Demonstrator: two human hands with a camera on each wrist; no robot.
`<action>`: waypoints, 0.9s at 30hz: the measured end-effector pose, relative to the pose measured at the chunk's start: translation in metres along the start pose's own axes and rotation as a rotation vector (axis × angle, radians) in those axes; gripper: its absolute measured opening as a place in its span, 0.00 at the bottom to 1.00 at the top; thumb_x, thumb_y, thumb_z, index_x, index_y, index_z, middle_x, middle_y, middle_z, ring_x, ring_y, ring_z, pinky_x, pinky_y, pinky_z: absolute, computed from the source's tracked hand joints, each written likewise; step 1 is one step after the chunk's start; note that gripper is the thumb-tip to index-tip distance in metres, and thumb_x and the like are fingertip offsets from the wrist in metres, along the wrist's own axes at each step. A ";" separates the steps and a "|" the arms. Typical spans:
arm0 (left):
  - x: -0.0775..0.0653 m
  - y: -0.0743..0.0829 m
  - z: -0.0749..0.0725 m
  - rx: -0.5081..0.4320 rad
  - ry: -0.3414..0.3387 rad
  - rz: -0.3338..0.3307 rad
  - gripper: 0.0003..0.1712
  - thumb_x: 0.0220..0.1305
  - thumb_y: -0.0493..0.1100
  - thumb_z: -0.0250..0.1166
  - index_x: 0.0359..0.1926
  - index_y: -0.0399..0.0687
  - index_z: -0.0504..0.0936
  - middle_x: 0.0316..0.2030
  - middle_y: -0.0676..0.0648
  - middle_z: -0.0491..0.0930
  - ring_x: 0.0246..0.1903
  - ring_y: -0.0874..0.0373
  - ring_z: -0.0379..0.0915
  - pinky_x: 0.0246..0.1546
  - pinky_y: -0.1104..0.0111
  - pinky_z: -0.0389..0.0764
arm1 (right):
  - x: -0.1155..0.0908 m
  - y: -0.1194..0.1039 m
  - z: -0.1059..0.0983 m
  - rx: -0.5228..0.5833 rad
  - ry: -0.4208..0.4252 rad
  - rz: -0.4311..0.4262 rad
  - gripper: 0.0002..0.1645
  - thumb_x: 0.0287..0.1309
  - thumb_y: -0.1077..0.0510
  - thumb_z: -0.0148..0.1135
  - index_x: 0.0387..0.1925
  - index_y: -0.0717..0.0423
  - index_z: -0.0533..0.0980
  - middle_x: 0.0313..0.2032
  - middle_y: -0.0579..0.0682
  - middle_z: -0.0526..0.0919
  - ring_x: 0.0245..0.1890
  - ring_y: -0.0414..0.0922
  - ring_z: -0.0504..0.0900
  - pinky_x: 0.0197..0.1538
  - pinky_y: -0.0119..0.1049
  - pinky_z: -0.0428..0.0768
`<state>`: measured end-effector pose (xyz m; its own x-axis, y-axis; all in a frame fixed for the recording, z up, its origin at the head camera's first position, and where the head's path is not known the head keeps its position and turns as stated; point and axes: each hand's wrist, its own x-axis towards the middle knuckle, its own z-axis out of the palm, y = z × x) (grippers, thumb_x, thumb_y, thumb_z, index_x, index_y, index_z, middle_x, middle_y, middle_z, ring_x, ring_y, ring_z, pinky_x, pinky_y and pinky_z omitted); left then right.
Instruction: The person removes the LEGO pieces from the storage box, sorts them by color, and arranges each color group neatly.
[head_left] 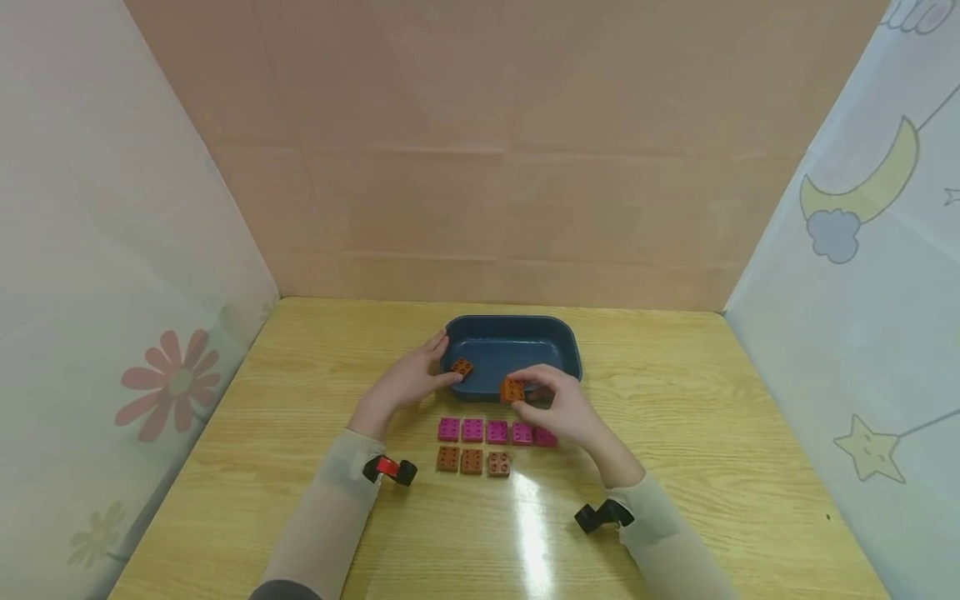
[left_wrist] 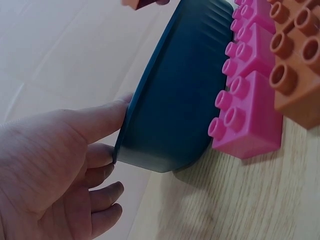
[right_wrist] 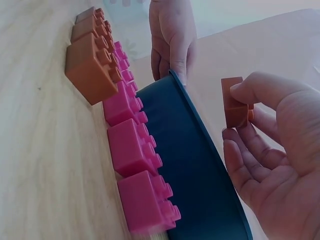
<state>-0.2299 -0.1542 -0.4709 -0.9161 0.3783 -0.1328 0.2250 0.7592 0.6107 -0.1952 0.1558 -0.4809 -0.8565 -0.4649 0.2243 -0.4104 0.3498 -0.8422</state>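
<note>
Over the near rim of a dark blue basin (head_left: 517, 330), my right hand (head_left: 558, 408) pinches an orange toy brick (head_left: 512, 390) between thumb and fingers. The right wrist view shows this brick (right_wrist: 235, 102) held above the basin's edge. My left hand (head_left: 408, 379) holds the basin by its left end, its thumb over the rim and its other fingers along the outside. Inside the basin, near that thumb, lies another orange brick (head_left: 462, 367).
In front of the basin runs a row of several pink bricks (head_left: 472, 430), its right end partly covered by my right hand. Nearer to me, three orange bricks (head_left: 472, 462) form a second row. A hanging cloth (head_left: 495, 208) stands behind the wooden table (head_left: 337, 333).
</note>
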 end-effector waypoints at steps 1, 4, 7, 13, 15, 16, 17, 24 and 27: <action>0.000 0.000 0.000 0.005 0.005 0.003 0.52 0.77 0.58 0.66 0.86 0.42 0.49 0.86 0.44 0.42 0.75 0.40 0.64 0.64 0.48 0.77 | -0.002 -0.001 0.000 0.003 -0.005 0.002 0.25 0.63 0.61 0.77 0.61 0.52 0.85 0.56 0.49 0.86 0.51 0.49 0.86 0.53 0.48 0.87; -0.001 0.001 -0.001 0.005 0.007 0.006 0.52 0.78 0.58 0.66 0.86 0.41 0.49 0.86 0.44 0.41 0.75 0.39 0.64 0.62 0.48 0.79 | -0.006 -0.003 -0.002 0.017 -0.021 0.005 0.26 0.63 0.64 0.77 0.62 0.54 0.84 0.56 0.50 0.86 0.51 0.51 0.86 0.54 0.50 0.87; 0.000 0.001 -0.001 0.007 0.006 0.009 0.51 0.78 0.58 0.65 0.86 0.40 0.49 0.86 0.43 0.41 0.74 0.39 0.66 0.57 0.50 0.81 | -0.011 -0.003 -0.003 0.017 -0.028 -0.007 0.27 0.61 0.66 0.77 0.62 0.56 0.84 0.56 0.51 0.86 0.50 0.53 0.86 0.53 0.52 0.87; 0.000 0.002 -0.001 0.003 0.000 0.004 0.52 0.77 0.58 0.66 0.86 0.41 0.50 0.86 0.45 0.41 0.80 0.40 0.54 0.73 0.46 0.69 | -0.017 -0.003 -0.009 -0.044 -0.046 -0.021 0.24 0.59 0.63 0.80 0.58 0.54 0.86 0.53 0.47 0.87 0.50 0.47 0.86 0.55 0.51 0.87; 0.000 0.001 -0.001 0.001 0.001 0.004 0.52 0.77 0.58 0.66 0.85 0.41 0.50 0.86 0.45 0.41 0.80 0.40 0.52 0.75 0.46 0.65 | -0.019 -0.004 -0.012 -0.073 -0.067 -0.011 0.24 0.59 0.60 0.81 0.57 0.52 0.86 0.52 0.46 0.88 0.49 0.45 0.86 0.54 0.49 0.87; 0.000 0.001 -0.001 0.001 0.001 0.005 0.52 0.77 0.58 0.66 0.85 0.40 0.50 0.86 0.44 0.41 0.80 0.39 0.53 0.74 0.46 0.68 | -0.019 -0.005 -0.013 -0.086 -0.082 -0.007 0.24 0.59 0.59 0.81 0.57 0.52 0.86 0.52 0.45 0.88 0.49 0.45 0.86 0.54 0.49 0.87; 0.000 0.001 -0.001 0.001 0.002 0.007 0.51 0.78 0.58 0.66 0.85 0.40 0.50 0.86 0.44 0.41 0.80 0.39 0.54 0.72 0.46 0.69 | -0.020 -0.006 -0.014 -0.100 -0.099 -0.002 0.24 0.59 0.59 0.81 0.57 0.52 0.86 0.51 0.45 0.88 0.49 0.44 0.87 0.54 0.48 0.87; 0.000 0.002 -0.001 -0.005 0.001 0.007 0.51 0.78 0.57 0.66 0.86 0.40 0.49 0.86 0.43 0.41 0.80 0.39 0.54 0.71 0.47 0.72 | -0.025 -0.010 -0.018 -0.261 -0.232 0.019 0.23 0.56 0.59 0.83 0.54 0.50 0.87 0.46 0.39 0.88 0.42 0.41 0.86 0.46 0.39 0.87; 0.000 0.003 -0.001 -0.004 0.000 0.008 0.51 0.78 0.57 0.66 0.85 0.40 0.49 0.86 0.43 0.41 0.80 0.40 0.54 0.69 0.47 0.73 | -0.026 -0.012 -0.017 -0.294 -0.288 0.014 0.23 0.55 0.61 0.82 0.53 0.50 0.88 0.44 0.39 0.88 0.40 0.39 0.86 0.44 0.35 0.86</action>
<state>-0.2290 -0.1525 -0.4685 -0.9145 0.3839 -0.1277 0.2308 0.7542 0.6147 -0.1729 0.1775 -0.4687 -0.7572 -0.6524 0.0326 -0.5073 0.5559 -0.6585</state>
